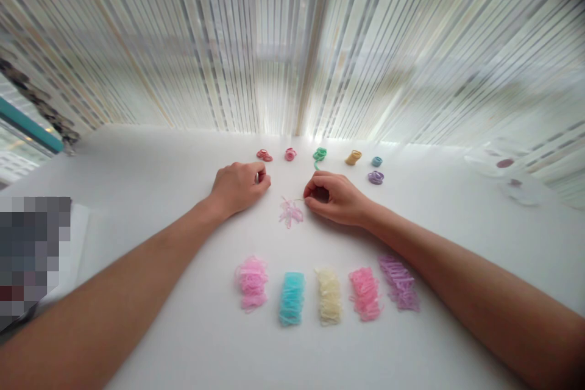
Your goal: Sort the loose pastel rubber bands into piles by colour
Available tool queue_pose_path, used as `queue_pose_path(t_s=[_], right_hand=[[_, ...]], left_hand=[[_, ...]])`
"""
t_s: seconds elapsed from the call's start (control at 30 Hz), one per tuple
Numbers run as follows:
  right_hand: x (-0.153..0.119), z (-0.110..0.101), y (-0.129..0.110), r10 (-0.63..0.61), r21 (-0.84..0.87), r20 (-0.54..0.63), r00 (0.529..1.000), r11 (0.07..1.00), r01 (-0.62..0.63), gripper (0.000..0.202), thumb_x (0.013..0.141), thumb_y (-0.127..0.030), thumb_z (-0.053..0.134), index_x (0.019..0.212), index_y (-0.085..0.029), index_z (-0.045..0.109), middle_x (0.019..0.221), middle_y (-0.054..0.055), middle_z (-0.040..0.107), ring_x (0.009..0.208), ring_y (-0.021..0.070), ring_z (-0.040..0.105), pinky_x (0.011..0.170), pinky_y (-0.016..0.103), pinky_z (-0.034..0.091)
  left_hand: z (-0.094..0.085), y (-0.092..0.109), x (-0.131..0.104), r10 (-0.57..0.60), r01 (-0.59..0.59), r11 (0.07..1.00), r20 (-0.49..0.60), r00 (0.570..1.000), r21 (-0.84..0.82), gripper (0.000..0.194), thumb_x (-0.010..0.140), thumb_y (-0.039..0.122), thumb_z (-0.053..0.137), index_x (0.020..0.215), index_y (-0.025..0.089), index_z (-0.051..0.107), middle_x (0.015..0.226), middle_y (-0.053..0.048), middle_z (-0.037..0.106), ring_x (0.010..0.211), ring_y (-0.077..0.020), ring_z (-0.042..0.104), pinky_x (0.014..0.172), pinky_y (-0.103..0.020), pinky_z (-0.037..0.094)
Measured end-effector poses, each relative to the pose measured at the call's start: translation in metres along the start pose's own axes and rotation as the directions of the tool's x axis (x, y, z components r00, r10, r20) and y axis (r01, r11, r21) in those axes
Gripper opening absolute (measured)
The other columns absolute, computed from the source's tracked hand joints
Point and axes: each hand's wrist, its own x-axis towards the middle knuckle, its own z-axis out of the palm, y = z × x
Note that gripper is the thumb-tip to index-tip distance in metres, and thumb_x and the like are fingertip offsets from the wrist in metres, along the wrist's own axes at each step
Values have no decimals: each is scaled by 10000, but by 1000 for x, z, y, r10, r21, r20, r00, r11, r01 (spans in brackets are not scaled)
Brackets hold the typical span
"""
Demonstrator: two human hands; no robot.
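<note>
My right hand (pixel 336 196) is pinched on a thin yellowish strand (pixel 298 200). The strand runs from the fingertips toward a loose pale pink loop bundle (pixel 291 213), shaped a bit like a flower, lying on the white table. To the left, my left hand (pixel 240 186) rests on the table with its fingers curled closed; whatever may be inside is hidden. Just beyond it lies a small red coil of cord (pixel 264 155). A green coil of cord (pixel 320 153) sits behind my right hand, its loose end trailing down toward the knuckles.
Farther back are pink (pixel 290 154), mustard (pixel 353 158), blue (pixel 377 161) and purple (pixel 376 177) coils. Nearer me, flat bundles of strands form a row: pink (pixel 253 280), turquoise (pixel 292 298), cream (pixel 329 297), coral pink (pixel 365 294), lilac (pixel 399 283). A string curtain (pixel 219 42) hangs behind the table (pixel 183 341).
</note>
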Motion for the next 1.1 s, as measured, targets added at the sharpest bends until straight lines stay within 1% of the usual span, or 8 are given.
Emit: queue_pose_path(t_s=[0.23,0.4,0.63,0.73,0.93,1.1], right_hand=[[0,1,3,-13,15,2,1000,1000,13,59,841,-143,656,828,-177,702,813,30,647,700,145,565,683,290,447],[0,2,4,-5,24,-11,1000,1000,5,52,848,-154,659,834,-163,709,806,30,639,696,142,562,674,282,445],[4,-1,5,-3,47,-1,1000,999,3,55,859,-150,656,843,-154,709,824,28,637,716,137,563,702,275,459],[3,-1,5,-5,48,-6,1000,999,5,60,854,-149,656,843,-149,716,817,27,632,710,136,558,703,277,456],[1,0,5,1,51,-16,1000,999,0,60,859,-171,656,833,-162,710,815,29,646,695,136,554,691,282,451],[0,1,6,14,53,-18,1000,999,-13,74,852,-201,658,840,-159,718,814,30,647,678,131,551,673,283,442]], left_hand=[[1,-1,0,-7,7,1000,-9,1000,8,313,949,448,485,902,245,718,890,-65,786,861,-291,726,759,-382,472],[-1,0,0,-3,3,1000,13,1000,16,340,951,462,464,918,246,724,913,-64,789,874,-287,729,761,-372,472],[-5,3,5,-76,71,992,39,996,107,373,936,506,458,965,259,736,936,-65,788,917,-300,732,780,-356,471],[-4,3,5,-63,59,993,43,997,99,375,942,502,455,973,259,740,945,-62,793,917,-294,734,789,-356,475],[-2,0,3,-30,29,997,5,1000,72,337,937,479,473,934,251,720,914,-62,789,881,-295,728,739,-374,450],[-1,0,3,-5,6,999,-5,1000,47,328,933,469,472,903,245,710,886,-65,782,854,-301,723,725,-389,438]])
